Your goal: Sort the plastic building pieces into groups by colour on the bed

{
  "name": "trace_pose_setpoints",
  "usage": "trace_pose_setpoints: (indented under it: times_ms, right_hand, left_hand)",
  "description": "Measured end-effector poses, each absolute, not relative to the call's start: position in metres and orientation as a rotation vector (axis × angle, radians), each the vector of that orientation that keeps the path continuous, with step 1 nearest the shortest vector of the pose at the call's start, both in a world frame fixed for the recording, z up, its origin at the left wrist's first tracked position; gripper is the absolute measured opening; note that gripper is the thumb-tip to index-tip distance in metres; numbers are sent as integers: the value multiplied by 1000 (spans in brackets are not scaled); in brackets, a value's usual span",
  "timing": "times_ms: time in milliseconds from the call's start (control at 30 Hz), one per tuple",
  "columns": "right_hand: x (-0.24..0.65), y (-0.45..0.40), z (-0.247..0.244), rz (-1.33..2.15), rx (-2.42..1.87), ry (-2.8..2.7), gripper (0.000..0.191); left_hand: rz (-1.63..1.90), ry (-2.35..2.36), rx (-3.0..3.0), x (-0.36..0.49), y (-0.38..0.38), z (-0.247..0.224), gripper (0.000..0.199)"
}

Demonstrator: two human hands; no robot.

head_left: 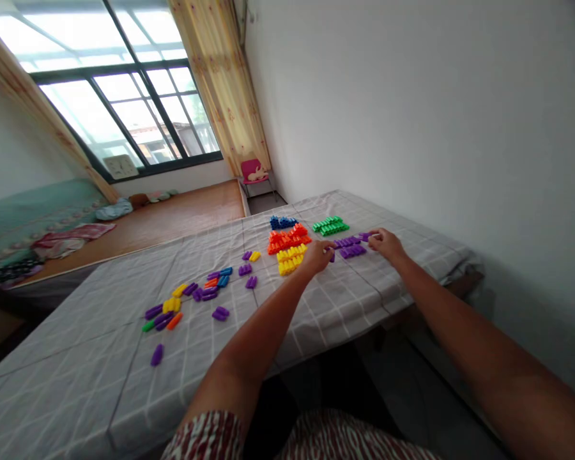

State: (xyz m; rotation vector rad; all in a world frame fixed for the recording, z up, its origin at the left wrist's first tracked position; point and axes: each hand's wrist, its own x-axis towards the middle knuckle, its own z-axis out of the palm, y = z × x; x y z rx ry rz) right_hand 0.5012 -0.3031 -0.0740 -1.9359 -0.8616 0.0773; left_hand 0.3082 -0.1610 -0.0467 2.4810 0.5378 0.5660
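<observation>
My left hand (317, 257) is closed, with a small purple plastic piece (332, 257) between its fingertips. At the right end of the rows of purple pieces (352, 251), my right hand (387, 245) pinches another purple piece (364, 236). The purple rows lie side by side between my two hands. Left of them, partly behind my left hand, are stacked yellow pieces (290, 260). Orange pieces (287, 239) are piled behind the yellow ones. Blue pieces (282, 222) and green pieces (330, 225) form groups farther back. The exact kind of these small pieces cannot be made out.
Loose pieces of mixed colours (171, 305) are scattered over the left half of the grey checked tablecloth (100, 332). A single purple piece (157, 354) lies near the front. A white wall (412, 96) borders the table's right side. A pink chair (252, 171) stands beyond.
</observation>
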Motion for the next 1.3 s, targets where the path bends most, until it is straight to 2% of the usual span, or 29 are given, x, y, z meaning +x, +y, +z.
trace_pose_setpoints:
  times_ms: [100, 200, 600, 967, 1300]
  right_hand:
    - [527, -314, -82, 74, -1998, -784, 30]
    - [542, -304, -85, 86, -2024, -763, 25]
    - [561, -271, -99, 15, -2068, -781, 23]
    - [529, -255, -92, -61, -2248, -1017, 30]
    - [534, -258, -104, -169, -2053, -1130, 28]
  left_hand:
    - [649, 677, 2449, 345, -166, -69, 25]
    - [684, 809, 2372, 365, -162, -81, 22]
    - [810, 859, 2189, 374, -151, -90, 13]
    - [745, 894, 2364, 398, -151, -73, 21]
    - [553, 783, 2545, 383, -145, -71, 33]
